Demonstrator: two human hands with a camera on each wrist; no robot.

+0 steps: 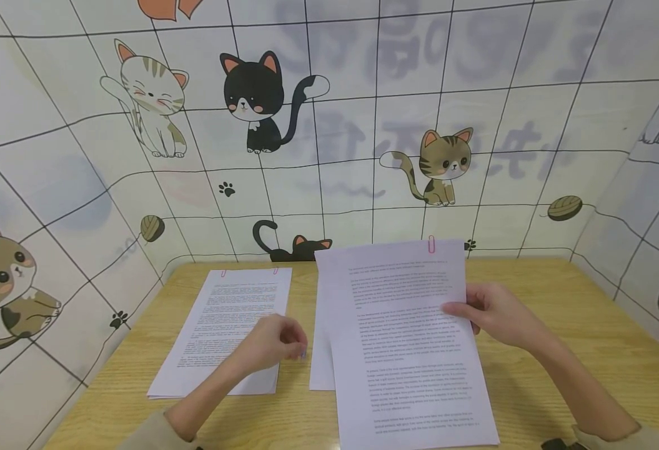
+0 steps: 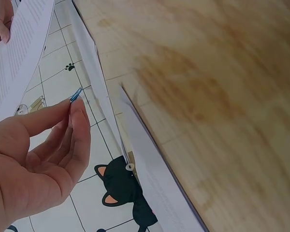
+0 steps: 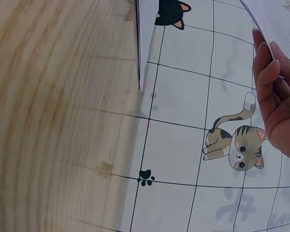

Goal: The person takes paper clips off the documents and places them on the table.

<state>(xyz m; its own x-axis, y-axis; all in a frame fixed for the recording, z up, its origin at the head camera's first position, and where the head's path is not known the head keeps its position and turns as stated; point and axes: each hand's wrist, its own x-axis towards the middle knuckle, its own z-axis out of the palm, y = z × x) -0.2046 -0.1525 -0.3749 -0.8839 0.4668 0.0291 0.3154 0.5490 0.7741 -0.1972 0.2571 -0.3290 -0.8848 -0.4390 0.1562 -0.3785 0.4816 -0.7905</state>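
Note:
Between thumb and index finger, my left hand (image 1: 273, 344) pinches a small blue paper clip (image 2: 76, 94), held over the right edge of a printed paper stack (image 1: 233, 312). My right hand (image 1: 500, 315) grips the right side of some printed sheets (image 1: 408, 350), thumb in front and fingers behind. These sheets are raised and tilted towards me, with a pink paper clip (image 1: 431, 244) on their top edge. Behind them shows part of another white paper stack (image 1: 321, 359) lying on the table, mostly hidden.
Two pink clips, a left one (image 1: 223, 273) and a right one (image 1: 275, 271), sit on the top edge of the left stack. The wooden table (image 1: 559, 294) ends against a white curtain (image 1: 351, 206) printed with cats and grid lines, which also closes both sides.

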